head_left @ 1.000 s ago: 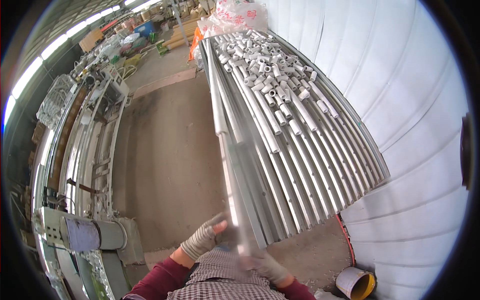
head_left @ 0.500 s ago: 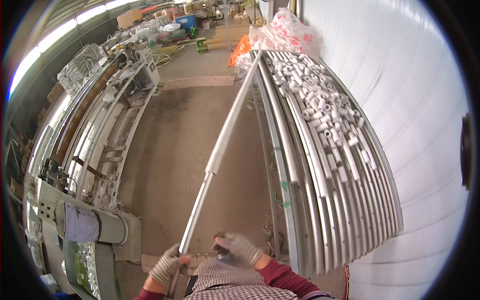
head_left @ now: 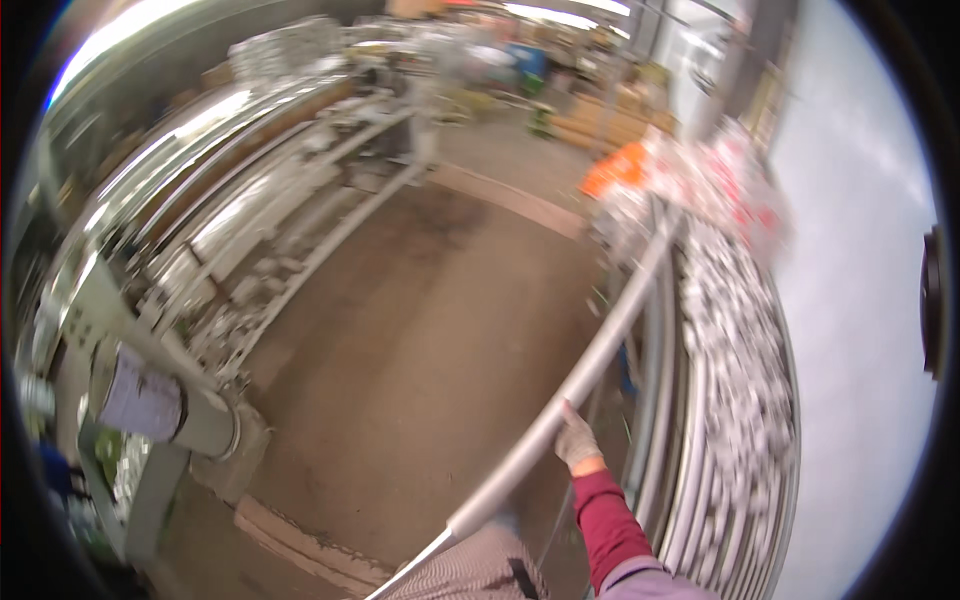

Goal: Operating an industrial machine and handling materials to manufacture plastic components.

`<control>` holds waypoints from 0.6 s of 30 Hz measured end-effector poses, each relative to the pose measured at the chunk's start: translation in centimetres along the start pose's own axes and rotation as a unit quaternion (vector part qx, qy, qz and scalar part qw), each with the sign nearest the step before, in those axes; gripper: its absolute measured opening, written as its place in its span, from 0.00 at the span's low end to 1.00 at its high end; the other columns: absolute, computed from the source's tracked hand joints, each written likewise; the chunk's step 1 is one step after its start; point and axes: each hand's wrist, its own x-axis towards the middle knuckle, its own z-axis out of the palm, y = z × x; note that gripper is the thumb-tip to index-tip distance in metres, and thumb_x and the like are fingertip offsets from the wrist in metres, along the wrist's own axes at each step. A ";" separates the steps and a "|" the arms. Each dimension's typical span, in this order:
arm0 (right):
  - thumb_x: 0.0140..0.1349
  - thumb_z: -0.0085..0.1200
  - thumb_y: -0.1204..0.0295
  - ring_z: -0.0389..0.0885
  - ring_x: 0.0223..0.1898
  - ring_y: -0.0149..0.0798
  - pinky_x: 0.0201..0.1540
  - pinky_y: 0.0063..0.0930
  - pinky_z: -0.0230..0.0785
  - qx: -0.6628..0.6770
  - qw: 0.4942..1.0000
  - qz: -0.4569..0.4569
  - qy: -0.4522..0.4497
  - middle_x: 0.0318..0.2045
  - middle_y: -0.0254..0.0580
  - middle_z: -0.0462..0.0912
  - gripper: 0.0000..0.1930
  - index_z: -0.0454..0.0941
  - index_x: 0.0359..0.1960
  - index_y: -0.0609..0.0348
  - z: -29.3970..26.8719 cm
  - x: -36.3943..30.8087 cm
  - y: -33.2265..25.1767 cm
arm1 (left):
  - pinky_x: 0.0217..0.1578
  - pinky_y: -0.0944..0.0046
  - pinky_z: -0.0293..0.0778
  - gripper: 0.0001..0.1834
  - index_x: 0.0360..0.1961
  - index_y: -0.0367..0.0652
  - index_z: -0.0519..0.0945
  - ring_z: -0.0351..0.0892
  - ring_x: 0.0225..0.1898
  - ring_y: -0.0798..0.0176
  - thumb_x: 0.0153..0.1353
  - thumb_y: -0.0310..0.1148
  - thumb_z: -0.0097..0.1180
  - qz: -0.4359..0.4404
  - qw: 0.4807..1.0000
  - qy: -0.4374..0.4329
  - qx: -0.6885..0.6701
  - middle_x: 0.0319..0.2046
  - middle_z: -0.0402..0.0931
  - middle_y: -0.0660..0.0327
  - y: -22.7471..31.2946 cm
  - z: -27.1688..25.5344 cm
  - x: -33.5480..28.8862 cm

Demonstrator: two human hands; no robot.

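My right hand, in a pale knitted glove, is closed on a long whitish tube from its right side. The thumb lies against the tube while the other fingers are partly hidden. The tube slants from beside my waist up to the far end of the rack on the right. From the tube's near end sticks a thinner, shiny metal rod, which runs out at the lower edge. My left hand is out of view.
Many short grey-white tube pieces, blurred, lie on the rack. Clear plastic bags and an orange bag sit beyond it. A long machine stands along the left, with a grey cylinder near me.
My view has turned left, so the rack appears farther right. My right hand has reached forward onto the tube. My left hand, earlier holding the rod, has left the picture.
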 end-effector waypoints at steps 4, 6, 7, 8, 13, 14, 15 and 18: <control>0.53 0.61 0.50 0.70 0.24 0.45 0.31 0.45 0.66 0.083 0.968 0.217 0.095 0.20 0.38 0.68 0.20 0.66 0.34 0.45 5.9 7.2 -5.5 | 0.39 0.60 0.74 0.18 0.42 0.43 0.81 0.81 0.37 0.56 0.50 0.37 0.63 -0.120 0.982 0.089 0.114 0.34 0.82 0.54 7.2 2.8 -0.7; 0.47 0.65 0.44 0.68 0.22 0.42 0.29 0.41 0.64 0.056 0.967 0.239 0.071 0.19 0.35 0.67 0.24 0.65 0.27 0.44 4.4 8.8 -5.2 | 0.47 0.55 0.72 0.17 0.43 0.46 0.81 0.79 0.44 0.47 0.53 0.39 0.56 -0.137 0.976 0.098 0.138 0.39 0.81 0.50 10.7 4.9 1.5; 0.47 0.65 0.45 0.67 0.21 0.40 0.29 0.39 0.63 0.049 0.963 0.254 0.077 0.18 0.34 0.66 0.24 0.64 0.26 0.43 4.4 8.9 -4.6 | 0.49 0.54 0.71 0.16 0.43 0.47 0.81 0.78 0.45 0.47 0.55 0.38 0.53 -0.164 0.967 0.108 0.165 0.40 0.80 0.50 11.0 6.2 3.3; 0.49 0.64 0.44 0.66 0.20 0.38 0.27 0.36 0.62 0.038 0.958 0.263 0.103 0.17 0.32 0.65 0.24 0.63 0.26 0.43 4.8 8.8 -4.3 | 0.50 0.52 0.70 0.15 0.44 0.49 0.80 0.77 0.47 0.47 0.57 0.35 0.48 -0.176 0.964 0.103 0.171 0.42 0.79 0.49 10.1 7.6 5.0; 0.53 0.57 0.40 0.66 0.16 0.36 0.22 0.34 0.63 0.018 0.963 0.261 0.070 0.14 0.31 0.67 0.25 0.63 0.19 0.45 4.9 6.4 -4.1 | 0.33 0.49 0.73 0.12 0.40 0.48 0.80 0.81 0.31 0.49 0.60 0.39 0.48 -0.101 0.951 0.197 0.214 0.29 0.82 0.55 0.0 11.6 8.7; 0.53 0.57 0.39 0.67 0.15 0.35 0.22 0.33 0.63 0.023 0.962 0.264 0.060 0.12 0.29 0.67 0.26 0.63 0.16 0.45 5.6 5.4 -3.9 | 0.39 0.51 0.72 0.14 0.44 0.52 0.80 0.81 0.38 0.55 0.56 0.40 0.55 -0.177 0.945 0.105 0.253 0.35 0.82 0.59 0.4 10.6 8.6; 0.55 0.55 0.41 0.67 0.15 0.35 0.22 0.34 0.64 0.041 0.963 0.263 0.046 0.12 0.30 0.67 0.25 0.66 0.17 0.45 6.1 4.1 -3.9 | 0.44 0.53 0.72 0.20 0.48 0.57 0.80 0.80 0.44 0.60 0.52 0.41 0.61 -0.243 0.926 0.009 0.289 0.41 0.81 0.63 1.0 9.1 8.5; 0.59 0.51 0.42 0.75 0.27 0.39 0.36 0.44 0.71 -0.006 0.950 0.313 -0.015 0.23 0.36 0.76 0.23 0.70 0.28 0.49 8.6 0.2 -3.5 | 0.53 0.50 0.63 0.18 0.47 0.66 0.81 0.77 0.52 0.59 0.53 0.46 0.58 -0.270 0.932 0.025 0.243 0.46 0.80 0.64 -5.3 8.6 6.9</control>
